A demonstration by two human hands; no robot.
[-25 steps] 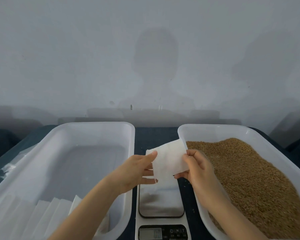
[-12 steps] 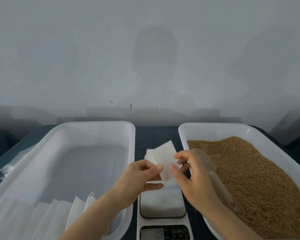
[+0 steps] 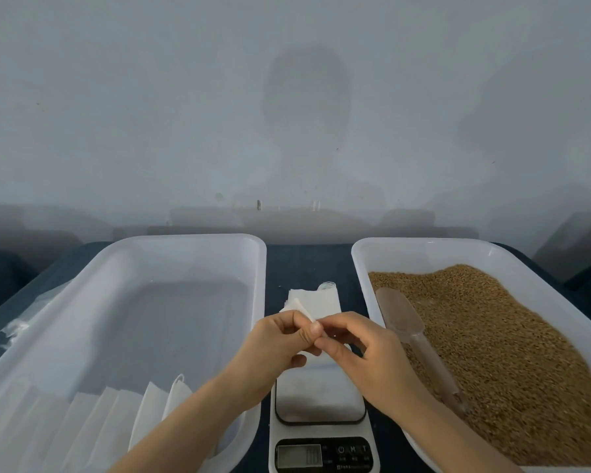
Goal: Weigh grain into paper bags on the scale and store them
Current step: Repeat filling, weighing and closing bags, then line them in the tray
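Note:
A small white paper bag (image 3: 316, 303) is held above the far end of the white kitchen scale (image 3: 319, 399) in the middle. My left hand (image 3: 273, 349) pinches its near left edge between thumb and fingers. My right hand (image 3: 359, 353) pinches the same edge from the right, fingertips touching the left hand's. The bag lies nearly flat, with its far end pointing away from me. Brown grain (image 3: 512, 353) fills the white tub (image 3: 362, 264) on the right. A clear plastic scoop (image 3: 406, 327) rests on the grain at its left side.
A white tub (image 3: 185, 240) on the left holds several flat white paper bags (image 3: 93, 425) leaning at its near end. Crumpled clear plastic (image 3: 11, 331) lies left of it. The scale's display (image 3: 299, 455) is at the near edge. A grey wall stands behind the dark table.
Both hands have drawn closer together and lower over the scale, and the bag has tipped from upright to nearly flat, with its far end now pointing away.

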